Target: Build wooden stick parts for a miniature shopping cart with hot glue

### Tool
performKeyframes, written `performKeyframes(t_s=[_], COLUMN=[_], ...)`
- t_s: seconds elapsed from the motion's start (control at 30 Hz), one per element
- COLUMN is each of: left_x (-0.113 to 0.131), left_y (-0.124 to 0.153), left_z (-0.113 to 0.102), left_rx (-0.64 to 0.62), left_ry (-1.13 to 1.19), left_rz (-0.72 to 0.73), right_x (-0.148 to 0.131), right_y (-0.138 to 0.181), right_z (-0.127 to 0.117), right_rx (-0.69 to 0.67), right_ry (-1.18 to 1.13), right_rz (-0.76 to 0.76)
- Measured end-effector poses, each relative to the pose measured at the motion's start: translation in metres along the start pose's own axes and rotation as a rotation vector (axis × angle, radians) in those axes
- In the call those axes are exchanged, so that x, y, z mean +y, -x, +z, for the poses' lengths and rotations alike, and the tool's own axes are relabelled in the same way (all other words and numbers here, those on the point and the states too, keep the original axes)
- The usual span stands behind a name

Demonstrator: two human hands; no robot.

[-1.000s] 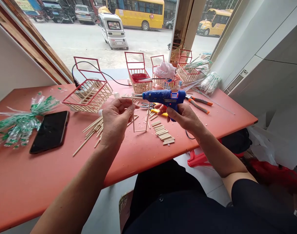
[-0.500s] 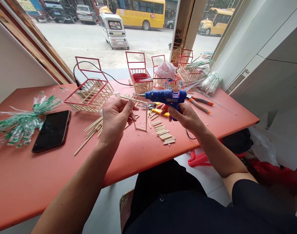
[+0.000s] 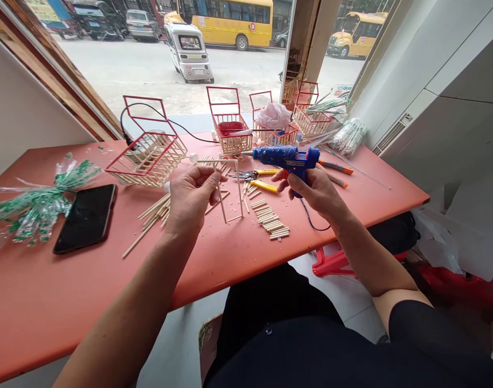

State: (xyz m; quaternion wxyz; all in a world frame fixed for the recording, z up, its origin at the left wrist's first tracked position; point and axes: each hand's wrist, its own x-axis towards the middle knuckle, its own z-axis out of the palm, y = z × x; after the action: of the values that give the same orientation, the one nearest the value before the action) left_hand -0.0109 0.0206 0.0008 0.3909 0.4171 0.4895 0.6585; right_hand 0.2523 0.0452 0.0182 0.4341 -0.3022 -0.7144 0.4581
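Between thumb and fingers, my left hand (image 3: 193,196) pinches a small rectangular frame of thin wooden sticks (image 3: 240,188), held upright above the table. My right hand (image 3: 317,191) is wrapped round a blue glue gun (image 3: 284,157), whose nozzle points left and sits apart from the frame's upper right corner. Below the frame, short cut sticks (image 3: 270,218) lie in a row, and longer sticks (image 3: 155,213) are heaped beside my left hand. Yellow-handled pliers (image 3: 262,180) rest behind the frame.
Stick baskets with red rims stand along the back, among them a large one (image 3: 149,156) at left. A black phone (image 3: 85,218) and green-and-clear plastic bundles (image 3: 48,194) lie on the red table (image 3: 109,302). Orange-handled pliers (image 3: 335,172) lie at right. A window faces the street.
The glue gun has moved right, away from the frame. My left hand has turned the frame, so its rectangle faces me more squarely.
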Motion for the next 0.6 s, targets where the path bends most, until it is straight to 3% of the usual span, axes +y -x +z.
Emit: performKeyframes(t_s=[0.27,0.6], left_x=[0.005,-0.001], left_y=[-0.005,-0.014], left_z=[-0.005,-0.009], left_rx=[0.007,-0.001], left_ry=[0.014,0.064], left_rz=[-0.068,-0.281], right_x=[0.006,0.009], right_y=[-0.009,-0.013], right_z=[0.007,0.011], right_rx=[-0.060,-0.088], right_ry=[-0.006,-0.012], right_rz=[0.002,0.029])
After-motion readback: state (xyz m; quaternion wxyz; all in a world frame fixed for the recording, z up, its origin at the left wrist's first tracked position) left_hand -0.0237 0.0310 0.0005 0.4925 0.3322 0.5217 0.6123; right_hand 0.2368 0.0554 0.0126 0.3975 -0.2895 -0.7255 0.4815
